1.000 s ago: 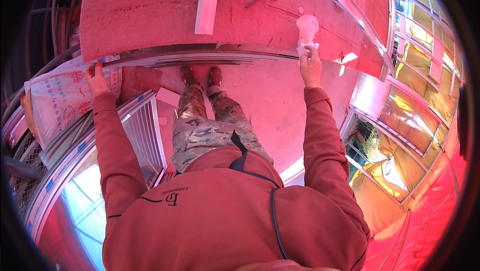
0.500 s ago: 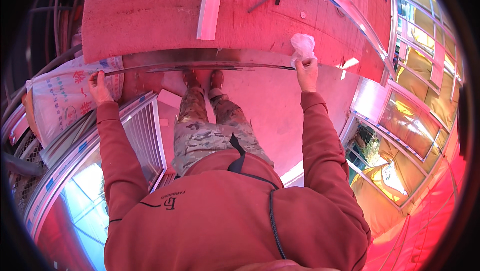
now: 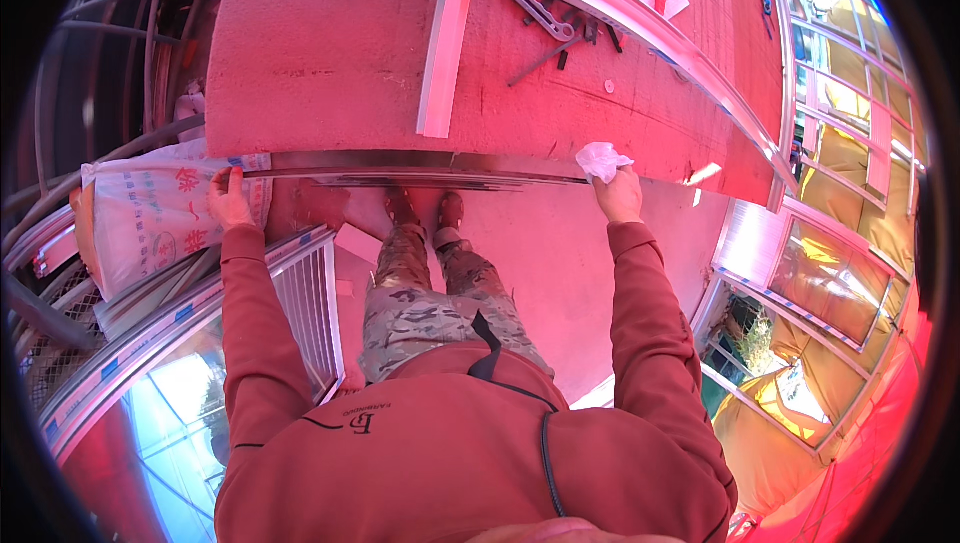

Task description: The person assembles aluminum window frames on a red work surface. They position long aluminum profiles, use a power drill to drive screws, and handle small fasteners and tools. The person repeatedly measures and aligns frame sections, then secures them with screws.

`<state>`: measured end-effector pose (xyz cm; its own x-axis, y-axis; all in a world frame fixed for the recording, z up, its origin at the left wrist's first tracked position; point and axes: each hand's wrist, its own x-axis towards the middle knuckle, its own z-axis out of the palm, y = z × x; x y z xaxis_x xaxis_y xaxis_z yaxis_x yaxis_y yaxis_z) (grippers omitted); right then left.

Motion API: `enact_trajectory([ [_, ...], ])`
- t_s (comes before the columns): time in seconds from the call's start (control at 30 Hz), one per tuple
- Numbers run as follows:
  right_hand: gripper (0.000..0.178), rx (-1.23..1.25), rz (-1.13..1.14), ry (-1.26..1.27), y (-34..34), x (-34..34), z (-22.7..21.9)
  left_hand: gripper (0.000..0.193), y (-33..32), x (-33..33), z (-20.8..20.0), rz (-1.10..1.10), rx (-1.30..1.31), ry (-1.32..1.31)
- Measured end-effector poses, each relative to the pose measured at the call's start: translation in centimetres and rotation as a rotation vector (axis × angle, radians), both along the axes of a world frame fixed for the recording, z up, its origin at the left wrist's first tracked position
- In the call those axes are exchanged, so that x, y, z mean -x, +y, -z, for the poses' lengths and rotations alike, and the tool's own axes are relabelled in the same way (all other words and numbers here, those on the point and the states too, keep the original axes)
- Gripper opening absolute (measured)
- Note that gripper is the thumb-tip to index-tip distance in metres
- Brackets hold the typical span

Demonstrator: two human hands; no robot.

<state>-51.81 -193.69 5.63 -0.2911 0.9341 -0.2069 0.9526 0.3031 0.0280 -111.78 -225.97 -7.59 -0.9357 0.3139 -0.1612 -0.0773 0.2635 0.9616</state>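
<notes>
A bundle of long, thin dark strips (image 3: 440, 178) stretches level between my hands, along the near edge of the reddish worktable (image 3: 330, 63). My left hand (image 3: 231, 200) is closed on the left end, fingers pinched beside a printed white sack (image 3: 150, 218). My right hand (image 3: 620, 193) is closed at the right end and also grips a crumpled white plastic sheet (image 3: 603, 160), which sticks up over the fingers. The exact grip on the strips there is hidden by the hand. In the middle, the strips fan slightly apart.
On the worktable lie a pale metal profile (image 3: 445, 53), a long curved-looking frame bar (image 3: 690, 58), and a wrench-like tool (image 3: 541, 13) among small dark pieces. Framed panels (image 3: 190, 343) lean at my left; more window frames (image 3: 790, 313) stand at my right.
The view has tipped, so the worktable and my hands sit lower in it. The strips look straighter, and the crumpled plastic has folded down closer over my right hand.
</notes>
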Motion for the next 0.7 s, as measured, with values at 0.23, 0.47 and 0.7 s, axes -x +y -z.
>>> enact_trajectory([
  [0.23,0.041,0.017,0.077,-0.087,1.7,2.0,-2.6,0.038,2.6,0.9,0.1,0.001,-0.037,-0.051],
  [0.47,0.05,0.508,0.799,1.526,8.1,12.9,-5.0,0.045,2.7,1.2,-1.3,-0.135,-0.196,-0.172],
  [0.7,0.039,0.462,1.039,2.247,17.4,20.3,-2.6,0.047,10.5,-0.5,-13.9,-0.173,-0.091,0.429],
])
